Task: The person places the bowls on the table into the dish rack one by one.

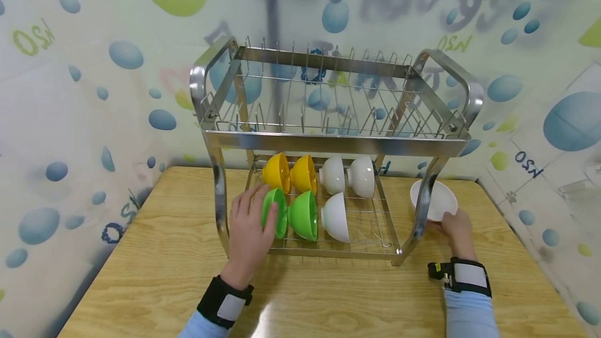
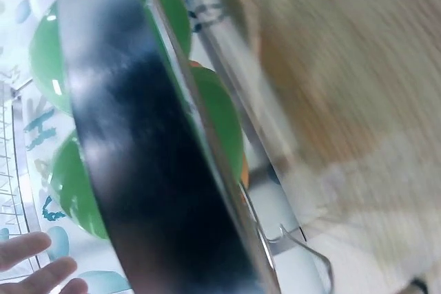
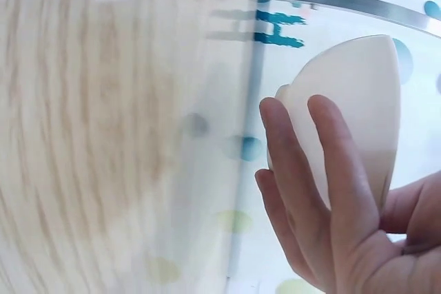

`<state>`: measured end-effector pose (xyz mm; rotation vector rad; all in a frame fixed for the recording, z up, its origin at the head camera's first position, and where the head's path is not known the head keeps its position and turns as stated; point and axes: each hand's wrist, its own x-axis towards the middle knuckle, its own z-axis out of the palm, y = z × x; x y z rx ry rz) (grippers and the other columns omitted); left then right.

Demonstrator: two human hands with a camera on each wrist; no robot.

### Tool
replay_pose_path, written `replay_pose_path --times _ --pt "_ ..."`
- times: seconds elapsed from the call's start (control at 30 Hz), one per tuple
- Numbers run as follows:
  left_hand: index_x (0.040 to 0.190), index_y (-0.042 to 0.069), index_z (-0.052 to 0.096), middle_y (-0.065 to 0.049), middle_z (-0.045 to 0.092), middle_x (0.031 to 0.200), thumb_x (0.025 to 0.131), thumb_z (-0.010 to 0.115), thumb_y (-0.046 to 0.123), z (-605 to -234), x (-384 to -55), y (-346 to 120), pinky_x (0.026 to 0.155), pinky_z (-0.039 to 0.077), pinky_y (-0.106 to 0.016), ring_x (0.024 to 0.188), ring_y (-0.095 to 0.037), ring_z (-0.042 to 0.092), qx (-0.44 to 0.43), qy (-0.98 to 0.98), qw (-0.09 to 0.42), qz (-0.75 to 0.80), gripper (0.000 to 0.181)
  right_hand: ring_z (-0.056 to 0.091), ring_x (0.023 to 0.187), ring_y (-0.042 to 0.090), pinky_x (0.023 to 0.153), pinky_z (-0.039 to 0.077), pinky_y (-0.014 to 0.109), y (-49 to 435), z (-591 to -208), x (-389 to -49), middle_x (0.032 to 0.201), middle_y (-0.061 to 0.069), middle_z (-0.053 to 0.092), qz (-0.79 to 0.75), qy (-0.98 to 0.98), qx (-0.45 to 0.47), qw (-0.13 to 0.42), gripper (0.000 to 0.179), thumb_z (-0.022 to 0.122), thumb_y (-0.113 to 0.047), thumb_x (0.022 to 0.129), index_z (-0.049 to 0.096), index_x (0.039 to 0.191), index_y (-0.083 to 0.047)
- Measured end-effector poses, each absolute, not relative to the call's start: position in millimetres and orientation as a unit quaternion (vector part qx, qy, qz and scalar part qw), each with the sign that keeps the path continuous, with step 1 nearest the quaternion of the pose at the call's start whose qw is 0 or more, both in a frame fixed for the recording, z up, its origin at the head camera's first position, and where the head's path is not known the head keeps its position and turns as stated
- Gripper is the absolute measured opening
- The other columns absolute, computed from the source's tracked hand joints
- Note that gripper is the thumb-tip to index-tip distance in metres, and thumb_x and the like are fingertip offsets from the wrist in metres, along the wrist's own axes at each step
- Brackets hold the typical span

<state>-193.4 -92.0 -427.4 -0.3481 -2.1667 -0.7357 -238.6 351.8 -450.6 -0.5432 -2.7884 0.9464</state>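
Note:
At the right of the rack, my right hand point(image 1: 457, 226) grips a white bowl point(image 1: 439, 200) by its rim. The right wrist view shows the bowl point(image 3: 351, 115) with fingers along its outside and the thumb on the other side. My left hand point(image 1: 251, 223) is at the lower shelf's left end, fingers extended beside the left green bowl point(image 1: 277, 213); whether it touches the bowl is unclear. In the left wrist view its fingertips point(image 2: 41, 277) appear at the lower left. Another green bowl point(image 1: 302, 215) and a white bowl point(image 1: 335, 217) stand on edge along the front row.
Two yellow bowls point(image 1: 277, 171) and two white bowls point(image 1: 361, 176) form the back row. The metal dish rack point(image 1: 338, 144) has an upper wire shelf above the bowls and curved side posts. It stands on a wooden table point(image 1: 338, 296) against a patterned backdrop.

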Motion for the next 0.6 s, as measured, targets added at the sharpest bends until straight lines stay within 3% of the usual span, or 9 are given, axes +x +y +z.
replay_pose_path --times 0.4,0.5,0.6 --pt "0.124 -0.001 0.057 -0.021 0.052 0.129 0.096 0.054 0.022 -419 -199 -78 0.095 0.041 -0.05 0.118 -0.037 0.045 -0.113 -0.842 0.375 -0.37 0.036 0.04 0.113 0.053 0.098 0.034 0.061 353 -431 -218 0.125 0.046 0.037 0.397 -0.884 -0.238 0.069 0.05 0.032 -0.003 0.088 0.028 0.129 0.025" --pt "0.124 -0.001 0.057 -0.023 0.049 0.13 0.096 0.055 0.021 -419 -199 -74 0.096 0.04 -0.052 0.121 -0.038 0.043 -0.107 -0.843 0.365 -0.38 0.036 0.041 0.112 0.051 0.093 0.04 0.058 353 -429 -213 0.127 0.045 0.037 0.405 -0.879 -0.241 0.071 0.052 0.033 -0.004 0.089 0.027 0.132 0.023" --pt "0.125 0.0 0.056 -0.023 0.048 0.131 0.096 0.055 0.022 -419 -198 -70 0.095 0.041 -0.053 0.121 -0.038 0.042 -0.102 -0.844 0.355 -0.388 0.036 0.044 0.111 0.047 0.081 0.05 0.045 354 -429 -209 0.13 0.044 0.036 0.423 -0.87 -0.243 0.072 0.053 0.033 -0.004 0.091 0.024 0.137 0.021"
